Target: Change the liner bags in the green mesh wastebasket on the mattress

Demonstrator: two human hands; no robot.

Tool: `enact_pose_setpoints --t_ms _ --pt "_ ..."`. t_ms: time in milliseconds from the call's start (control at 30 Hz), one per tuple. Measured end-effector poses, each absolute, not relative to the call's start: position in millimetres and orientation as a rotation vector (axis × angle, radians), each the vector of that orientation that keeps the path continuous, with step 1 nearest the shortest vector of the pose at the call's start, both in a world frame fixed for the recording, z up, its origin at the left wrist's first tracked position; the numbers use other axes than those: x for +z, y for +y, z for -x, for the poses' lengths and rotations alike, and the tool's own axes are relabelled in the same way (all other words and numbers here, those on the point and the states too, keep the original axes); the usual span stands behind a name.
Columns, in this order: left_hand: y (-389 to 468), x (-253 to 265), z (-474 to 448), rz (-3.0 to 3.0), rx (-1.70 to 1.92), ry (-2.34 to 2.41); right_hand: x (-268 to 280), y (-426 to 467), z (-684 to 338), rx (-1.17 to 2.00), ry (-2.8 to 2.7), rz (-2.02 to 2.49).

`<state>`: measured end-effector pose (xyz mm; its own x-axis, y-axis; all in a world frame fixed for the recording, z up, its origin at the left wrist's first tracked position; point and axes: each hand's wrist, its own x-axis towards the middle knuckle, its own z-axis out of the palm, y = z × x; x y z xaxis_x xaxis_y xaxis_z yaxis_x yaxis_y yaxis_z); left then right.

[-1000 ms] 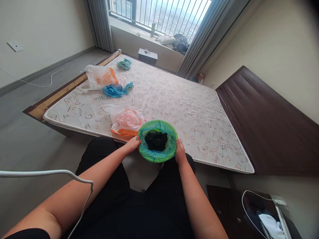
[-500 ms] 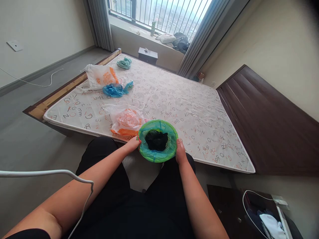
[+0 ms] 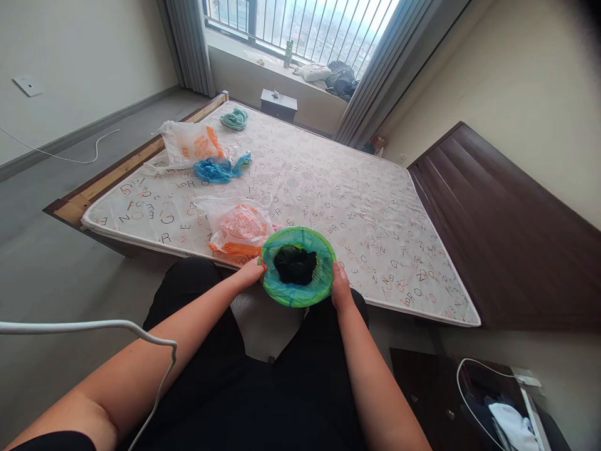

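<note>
A round green basket sits between my hands, just above my lap at the mattress edge. Its inside is lined with a translucent blue-green plastic bag, and a black bundle, perhaps cloth, lies in the middle. My left hand grips the rim on the left, with something red at the fingertips. On the opposite side my right hand holds the rim, thumb upward and the other fingers mostly hidden. Right behind the basket, a white plastic bag with orange print lies on the mattress.
The patterned mattress spreads ahead, bearing another white-orange bag, a crumpled blue bag and a teal coil. A dark headboard rises at right. One white cable crosses my left arm. A dark cabinet stands lower right.
</note>
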<state>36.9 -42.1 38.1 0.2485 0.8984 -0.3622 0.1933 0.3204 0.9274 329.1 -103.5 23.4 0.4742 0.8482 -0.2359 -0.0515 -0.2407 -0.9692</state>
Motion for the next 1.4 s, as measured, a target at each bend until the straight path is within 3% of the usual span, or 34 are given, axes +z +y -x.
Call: enact_pose_setpoints --t_ms 1400 --pt "-41.1 26.6 -34.8 -1.068 0.628 1.166 19.5 -102.6 -330.7 1.054 -0.763 1.527"
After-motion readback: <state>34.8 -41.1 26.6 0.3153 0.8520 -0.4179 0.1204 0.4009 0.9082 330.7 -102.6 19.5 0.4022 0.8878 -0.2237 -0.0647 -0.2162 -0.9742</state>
